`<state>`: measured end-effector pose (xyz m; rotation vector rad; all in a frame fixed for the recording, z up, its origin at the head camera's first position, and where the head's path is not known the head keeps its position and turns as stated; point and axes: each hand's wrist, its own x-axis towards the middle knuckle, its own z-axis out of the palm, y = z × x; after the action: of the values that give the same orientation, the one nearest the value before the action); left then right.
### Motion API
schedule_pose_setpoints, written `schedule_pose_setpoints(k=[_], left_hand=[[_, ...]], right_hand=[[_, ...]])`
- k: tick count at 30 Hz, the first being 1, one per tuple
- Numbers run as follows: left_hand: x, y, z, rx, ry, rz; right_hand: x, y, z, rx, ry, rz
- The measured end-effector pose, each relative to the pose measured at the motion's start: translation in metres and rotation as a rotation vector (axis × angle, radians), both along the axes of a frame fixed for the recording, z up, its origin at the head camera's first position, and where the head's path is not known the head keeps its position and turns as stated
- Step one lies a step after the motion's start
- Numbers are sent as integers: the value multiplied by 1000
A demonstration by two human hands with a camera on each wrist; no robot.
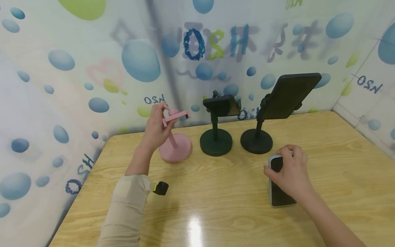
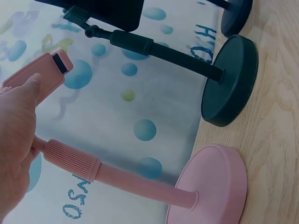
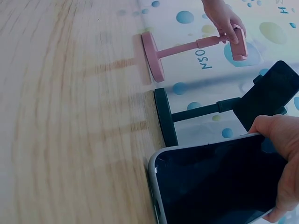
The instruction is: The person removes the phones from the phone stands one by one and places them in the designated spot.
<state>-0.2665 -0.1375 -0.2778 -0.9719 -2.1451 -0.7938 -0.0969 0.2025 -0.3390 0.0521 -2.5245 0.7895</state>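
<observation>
Reaches well forward with both arms [image 1: 322, 212], pinching with the raised left hand [image 1: 155, 130] and gripping with the lower, bent-fingered right hand [image 1: 293, 171].

Wood-grain table [image 1: 222, 192] — on it, pink stand [image 1: 173, 142], dark green stand [image 1: 215, 132], black stand [image 1: 258, 130].

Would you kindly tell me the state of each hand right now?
Left hand: closed, holding the pink stand near its top.
Right hand: closed, holding the phone.

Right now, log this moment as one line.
left hand: grips empty pink stand | right hand: grips phone | green stand: bears another phone
</observation>
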Motion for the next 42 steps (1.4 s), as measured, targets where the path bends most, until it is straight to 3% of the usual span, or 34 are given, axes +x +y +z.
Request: schedule_pose_setpoints(k=[14, 21, 42], left_hand=[[0, 5, 3, 19, -114, 60], [0, 6, 5, 28, -128, 66], [0, 6, 8, 39, -255, 86]], right_hand=[[-2, 3, 4, 4, -98, -7], [-6, 5, 4, 26, -195, 9], [-31, 6, -3, 50, -368, 22]])
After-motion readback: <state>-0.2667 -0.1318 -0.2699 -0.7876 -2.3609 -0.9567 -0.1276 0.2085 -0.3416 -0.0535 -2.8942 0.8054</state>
